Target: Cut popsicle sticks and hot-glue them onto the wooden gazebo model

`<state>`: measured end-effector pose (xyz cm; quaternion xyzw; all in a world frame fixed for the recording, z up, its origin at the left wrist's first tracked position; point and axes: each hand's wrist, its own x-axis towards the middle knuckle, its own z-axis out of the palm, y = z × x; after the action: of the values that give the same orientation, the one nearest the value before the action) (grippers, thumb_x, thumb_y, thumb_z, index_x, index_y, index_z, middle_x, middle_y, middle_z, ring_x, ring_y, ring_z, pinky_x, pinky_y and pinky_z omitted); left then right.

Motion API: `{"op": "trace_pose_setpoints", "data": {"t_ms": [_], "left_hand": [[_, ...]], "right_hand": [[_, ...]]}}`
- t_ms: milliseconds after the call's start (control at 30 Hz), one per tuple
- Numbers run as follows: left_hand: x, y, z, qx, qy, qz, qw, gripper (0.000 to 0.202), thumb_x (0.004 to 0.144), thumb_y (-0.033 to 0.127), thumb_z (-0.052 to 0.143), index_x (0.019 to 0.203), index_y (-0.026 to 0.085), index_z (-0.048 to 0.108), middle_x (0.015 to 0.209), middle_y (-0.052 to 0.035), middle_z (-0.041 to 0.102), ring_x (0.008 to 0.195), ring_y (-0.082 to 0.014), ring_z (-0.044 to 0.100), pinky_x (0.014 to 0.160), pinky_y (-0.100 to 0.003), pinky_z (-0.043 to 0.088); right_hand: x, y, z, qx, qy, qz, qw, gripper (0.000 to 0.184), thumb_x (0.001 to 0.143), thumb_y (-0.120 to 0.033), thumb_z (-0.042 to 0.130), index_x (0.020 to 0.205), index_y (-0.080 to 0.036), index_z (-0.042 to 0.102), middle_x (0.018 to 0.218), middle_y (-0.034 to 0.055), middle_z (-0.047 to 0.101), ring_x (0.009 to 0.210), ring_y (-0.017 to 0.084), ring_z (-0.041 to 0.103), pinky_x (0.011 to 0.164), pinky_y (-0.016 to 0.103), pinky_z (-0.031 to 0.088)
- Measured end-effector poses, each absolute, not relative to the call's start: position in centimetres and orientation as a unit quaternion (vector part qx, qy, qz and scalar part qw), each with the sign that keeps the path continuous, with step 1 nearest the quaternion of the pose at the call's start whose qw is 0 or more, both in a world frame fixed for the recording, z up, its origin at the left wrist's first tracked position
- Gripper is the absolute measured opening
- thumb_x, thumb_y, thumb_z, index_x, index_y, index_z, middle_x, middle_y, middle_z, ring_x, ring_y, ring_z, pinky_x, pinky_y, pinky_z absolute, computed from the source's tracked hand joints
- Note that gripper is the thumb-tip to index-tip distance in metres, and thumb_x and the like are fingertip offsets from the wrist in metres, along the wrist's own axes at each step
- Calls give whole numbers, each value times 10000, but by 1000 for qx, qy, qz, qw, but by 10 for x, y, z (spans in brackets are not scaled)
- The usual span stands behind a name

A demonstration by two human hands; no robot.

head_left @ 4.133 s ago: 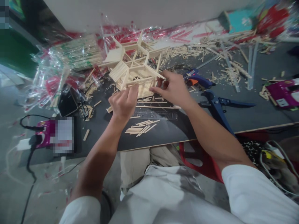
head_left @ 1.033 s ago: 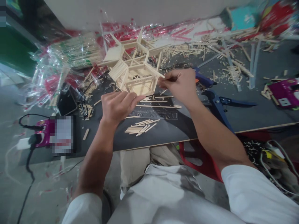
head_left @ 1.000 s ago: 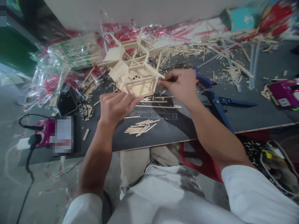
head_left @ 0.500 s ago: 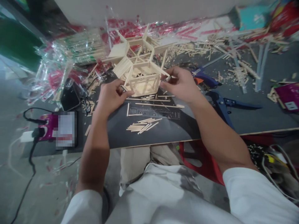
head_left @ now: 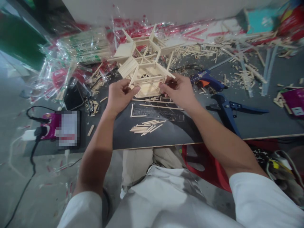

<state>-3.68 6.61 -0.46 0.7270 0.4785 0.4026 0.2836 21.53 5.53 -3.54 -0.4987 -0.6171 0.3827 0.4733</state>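
A model built of thin wooden sticks (head_left: 142,68) stands on the black work board (head_left: 171,133) in front of me. My left hand (head_left: 120,95) pinches its near left corner with thumb and fingers. My right hand (head_left: 179,90) grips the near right edge, fingers curled on the sticks. A small pile of cut sticks (head_left: 146,126) lies on the board just below both hands. Longer sticks lie on a black ruler (head_left: 158,113) between the pile and the model.
A blue glue gun (head_left: 207,80) and blue cutters (head_left: 229,109) lie right of my right hand. Plastic wrappers with stick bundles (head_left: 83,52) fill the back left. A black phone (head_left: 72,98) and a magenta device (head_left: 48,129) sit left. Loose stick offcuts (head_left: 228,53) litter the back right.
My left hand has moved up from the board to the model's left corner. My right hand has come down onto its right edge. The view has shifted slightly.
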Motion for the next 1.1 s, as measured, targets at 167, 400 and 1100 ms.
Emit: {"op": "trace_pose_setpoints", "data": {"t_ms": [167, 400, 1100], "left_hand": [[-36, 66, -3, 719, 467, 407, 315, 119, 839, 282, 747, 785, 195, 686, 533, 45, 485, 467, -77, 439, 431, -217, 316], [-36, 67, -8, 728, 468, 414, 284, 118, 849, 294, 732, 793, 205, 678, 554, 46, 472, 494, -88, 436, 465, -238, 325], [-33, 65, -9, 709, 508, 416, 258, 145, 790, 326, 742, 743, 216, 659, 524, 52, 446, 473, -91, 400, 447, -250, 297]], "right_hand": [[213, 54, -34, -502, -615, 378, 477, 443, 807, -644, 773, 954, -243, 656, 778, 21, 606, 682, 164, 647, 604, 355, 608], [213, 53, -35, -513, -620, 359, 472, 416, 833, -629, 751, 967, -244, 668, 762, 23, 645, 645, 168, 649, 600, 366, 613], [209, 50, -29, -508, -588, 416, 473, 485, 779, -684, 776, 944, -247, 646, 845, 32, 641, 656, 151, 629, 578, 344, 606]]}}
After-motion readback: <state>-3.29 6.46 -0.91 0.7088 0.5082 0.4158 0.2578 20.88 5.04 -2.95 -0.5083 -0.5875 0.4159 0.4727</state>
